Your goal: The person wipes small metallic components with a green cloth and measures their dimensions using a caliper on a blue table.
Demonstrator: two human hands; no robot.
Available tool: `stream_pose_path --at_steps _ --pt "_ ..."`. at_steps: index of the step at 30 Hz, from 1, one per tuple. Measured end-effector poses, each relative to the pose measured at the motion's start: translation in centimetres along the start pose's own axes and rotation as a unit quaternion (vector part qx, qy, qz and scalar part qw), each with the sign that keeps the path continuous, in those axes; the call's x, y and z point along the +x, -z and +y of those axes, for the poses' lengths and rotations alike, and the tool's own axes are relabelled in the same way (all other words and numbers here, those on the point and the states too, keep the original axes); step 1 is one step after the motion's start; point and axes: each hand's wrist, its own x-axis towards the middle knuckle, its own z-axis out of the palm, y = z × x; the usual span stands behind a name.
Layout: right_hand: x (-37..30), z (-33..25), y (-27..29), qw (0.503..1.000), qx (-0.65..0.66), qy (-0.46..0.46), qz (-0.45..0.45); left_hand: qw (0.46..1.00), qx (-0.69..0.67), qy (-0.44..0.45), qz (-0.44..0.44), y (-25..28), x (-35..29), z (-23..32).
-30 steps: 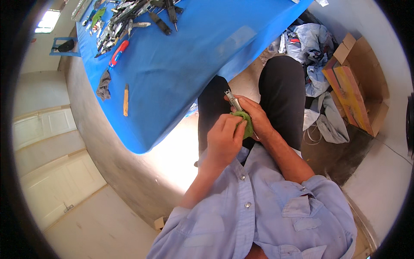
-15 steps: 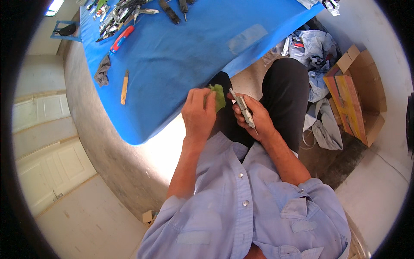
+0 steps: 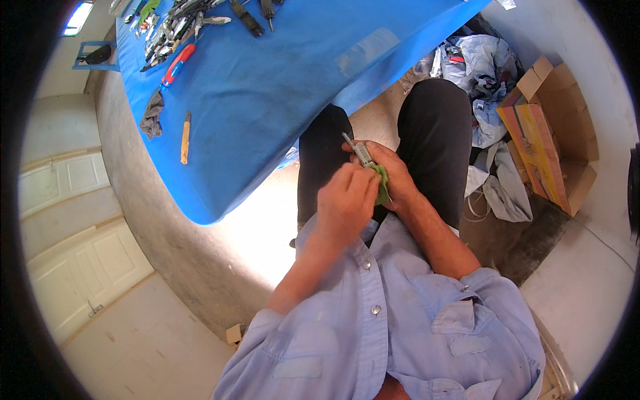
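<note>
My right hand (image 3: 395, 179) is wrapped round a slim silver metal part (image 3: 363, 155), whose narrow end sticks out past the fingers, pointing away from me. Pinched in my left hand (image 3: 347, 200) is a thin green piece (image 3: 382, 187); I cannot tell whether it is cloth or an abrasive sheet. It lies against the near end of the metal part and partly covers it. Both hands are together above my lap, between my knees, and the left fingers hide some of the metal part.
A blue-covered table (image 3: 253, 100) stands ahead, bearing a wooden-handled tool (image 3: 185, 139), a red-and-blue handle (image 3: 177, 65), a grey rag (image 3: 152, 115) and a heap of metal pieces (image 3: 180, 30). To the right are crumpled silvery bags (image 3: 487, 60) and an open cardboard box (image 3: 533, 150).
My left hand has moved right and nearer to me, bringing the green piece from beside the metal part onto it. The right hand has shifted only slightly.
</note>
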Motion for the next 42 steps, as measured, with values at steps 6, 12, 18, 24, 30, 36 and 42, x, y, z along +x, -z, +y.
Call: stream_pose_path --at_steps 6,12,18,24,30,36,42 --pt "0.6 1.5 2.2 0.996 -0.081 -0.009 -0.049 0.993 0.101 0.0 0.061 0.3 2.9 -4.6" --pt "0.7 1.1 1.8 0.996 -0.091 0.006 -0.02 0.995 0.041 0.041 0.084 0.6 3.4 -4.0" --pt "1.2 0.5 0.8 0.999 0.005 0.005 0.053 1.0 -0.002 0.014 0.019 0.7 0.5 -0.9" --pt "1.2 0.6 2.3 0.999 -0.036 0.001 -0.009 0.997 -0.05 0.056 -0.017 -0.4 -0.5 0.2" --pt "0.7 1.4 1.9 0.995 -0.096 0.008 0.007 0.999 0.009 0.009 0.042 -0.4 1.3 -3.3" --pt "1.0 1.5 1.9 0.991 -0.133 -0.003 -0.007 0.993 0.046 0.051 0.098 0.8 3.1 -5.0" --pt "0.8 0.4 1.3 0.996 -0.088 -0.003 0.022 0.993 0.024 0.075 0.089 1.6 1.6 -3.6"
